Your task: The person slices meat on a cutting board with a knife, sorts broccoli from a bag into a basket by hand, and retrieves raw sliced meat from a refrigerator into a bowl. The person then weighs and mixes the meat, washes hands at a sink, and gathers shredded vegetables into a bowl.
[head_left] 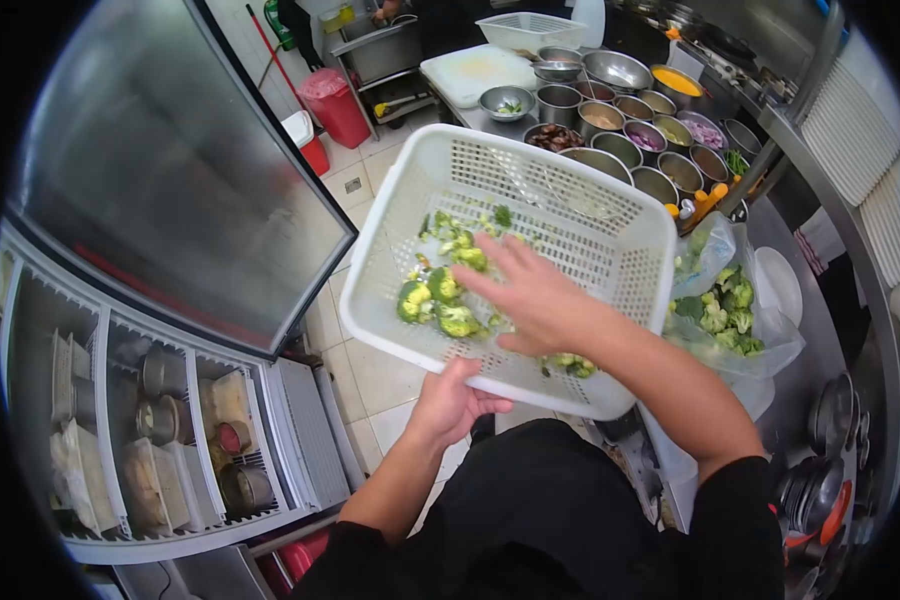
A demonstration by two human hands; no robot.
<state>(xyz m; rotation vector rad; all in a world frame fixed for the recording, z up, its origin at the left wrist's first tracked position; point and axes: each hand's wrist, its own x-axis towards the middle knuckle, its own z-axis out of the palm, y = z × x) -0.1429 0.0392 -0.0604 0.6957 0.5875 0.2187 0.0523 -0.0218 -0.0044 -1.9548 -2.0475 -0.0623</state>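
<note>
A white perforated plastic basket is held tilted in front of my body. My left hand grips its near rim, thumb over the edge and fingers underneath. Inside lie several broccoli florets and small green crumbs, mostly toward the left end. More florets sit at the near side, partly behind my right forearm. My right hand reaches over the basket with its fingers spread, close to the florets and slightly blurred. To the right, a clear plastic bag holds more broccoli on the counter.
A glass-doored fridge stands open at left, with containers on its shelves. Metal pots of ingredients crowd the counter beyond the basket, beside a white cutting board. A red bin stands on the tiled floor. Pans are stacked at lower right.
</note>
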